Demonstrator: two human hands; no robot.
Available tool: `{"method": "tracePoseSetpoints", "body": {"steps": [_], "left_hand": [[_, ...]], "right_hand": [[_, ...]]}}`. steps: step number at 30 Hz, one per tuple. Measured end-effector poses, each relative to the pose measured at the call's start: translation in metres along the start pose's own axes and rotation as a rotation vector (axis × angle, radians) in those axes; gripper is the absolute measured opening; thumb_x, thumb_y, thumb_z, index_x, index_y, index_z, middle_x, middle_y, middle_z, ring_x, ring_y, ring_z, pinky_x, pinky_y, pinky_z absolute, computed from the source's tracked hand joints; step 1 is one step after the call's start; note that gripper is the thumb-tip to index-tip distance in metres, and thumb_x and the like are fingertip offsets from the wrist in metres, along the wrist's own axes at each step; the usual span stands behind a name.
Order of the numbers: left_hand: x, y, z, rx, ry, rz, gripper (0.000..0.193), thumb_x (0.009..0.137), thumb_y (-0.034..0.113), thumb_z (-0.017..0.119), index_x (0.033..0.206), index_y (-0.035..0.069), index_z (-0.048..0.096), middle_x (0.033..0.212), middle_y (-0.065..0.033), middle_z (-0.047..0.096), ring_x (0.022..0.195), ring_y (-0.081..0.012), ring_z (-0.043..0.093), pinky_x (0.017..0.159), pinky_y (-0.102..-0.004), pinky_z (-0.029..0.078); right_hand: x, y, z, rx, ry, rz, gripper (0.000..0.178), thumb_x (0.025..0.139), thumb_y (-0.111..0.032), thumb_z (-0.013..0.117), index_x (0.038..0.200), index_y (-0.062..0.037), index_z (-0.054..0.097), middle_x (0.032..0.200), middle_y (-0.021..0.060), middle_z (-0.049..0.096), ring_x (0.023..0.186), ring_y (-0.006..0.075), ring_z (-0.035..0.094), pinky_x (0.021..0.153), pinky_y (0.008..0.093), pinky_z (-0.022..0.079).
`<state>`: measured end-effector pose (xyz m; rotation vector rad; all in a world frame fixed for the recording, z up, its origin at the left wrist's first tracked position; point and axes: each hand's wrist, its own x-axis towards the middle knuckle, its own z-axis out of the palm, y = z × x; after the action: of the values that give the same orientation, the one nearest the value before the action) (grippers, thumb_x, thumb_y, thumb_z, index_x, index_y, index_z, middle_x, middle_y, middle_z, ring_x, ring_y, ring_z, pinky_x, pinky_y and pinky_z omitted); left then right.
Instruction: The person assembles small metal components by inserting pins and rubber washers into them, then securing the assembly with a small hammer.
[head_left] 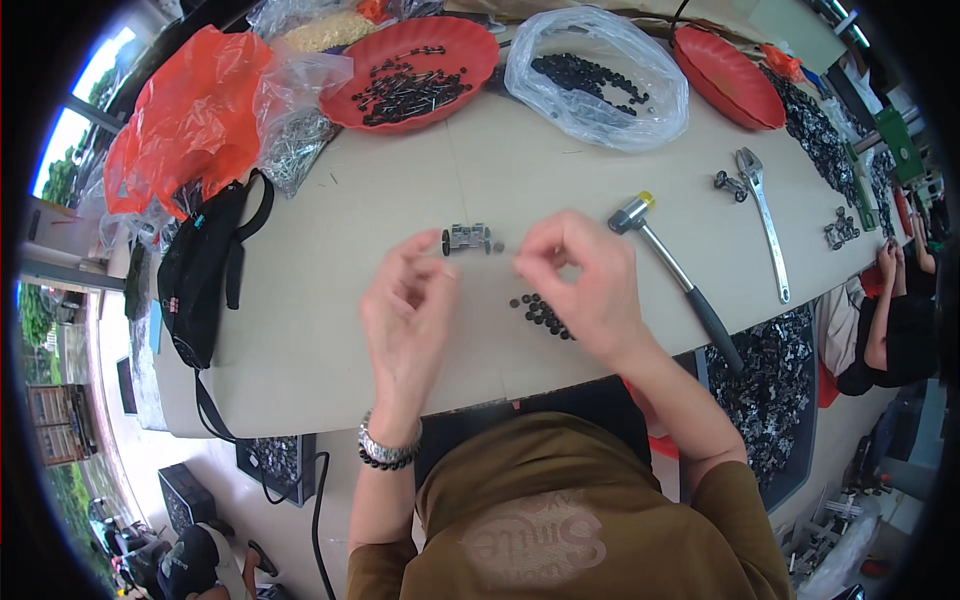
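A small metal toy-car chassis (467, 238) with black wheels stands on the table in front of me. My left hand (405, 310) is just to its near left, fingers loosely curled and apart, with nothing visible in them. On the other side my right hand (585, 285) has thumb and forefinger pinched together; whatever they may hold is too small to make out. A single small black wheel (499, 247) lies between the chassis and my right fingertips. Below my right hand sits a loose cluster of black wheels (540, 315), partly covered by it.
A rubber-headed hammer (665, 255) and an adjustable wrench (765, 225) lie to the right, near small assembled chassis (730, 186). Far off are a red plate (480, 45) of axles and a plastic bag (665, 120) of wheels. A black bag (205, 270) lies left.
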<state>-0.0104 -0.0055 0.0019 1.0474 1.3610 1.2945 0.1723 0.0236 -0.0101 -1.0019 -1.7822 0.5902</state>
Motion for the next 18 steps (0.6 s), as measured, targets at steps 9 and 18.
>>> {"method": "tracePoseSetpoints", "body": {"steps": [9, 18], "left_hand": [[0.05, -0.016, -0.009, 0.923, -0.016, 0.336, 0.026, 0.097, 0.02, 0.067, 0.094, -0.005, 0.074, 0.069, -0.0207, 0.066, 0.06, -0.0325, 0.064, 0.061, -0.0405, 0.05], [0.033, -0.02, -0.008, 0.744, -0.106, 0.329, 0.028, 0.089, 0.002, 0.073, 0.115, -0.004, 0.064, 0.067, -0.0127, 0.064, 0.058, -0.02, 0.06, 0.058, -0.0331, 0.048]], "right_hand": [[0.042, 0.023, 0.036, 0.586, -0.122, 0.614, 0.011, 0.091, -0.003, 0.071, 0.095, 0.0016, 0.062, 0.087, 0.006, 0.068, 0.075, 0.0107, 0.065, 0.069, 0.0263, 0.055], [0.005, 0.018, 0.033, 0.803, -0.086, 0.713, 0.01, 0.096, -0.004, 0.068, 0.102, -0.0005, 0.06, 0.097, 0.0095, 0.069, 0.089, 0.0156, 0.071, 0.081, 0.0291, 0.056]]}}
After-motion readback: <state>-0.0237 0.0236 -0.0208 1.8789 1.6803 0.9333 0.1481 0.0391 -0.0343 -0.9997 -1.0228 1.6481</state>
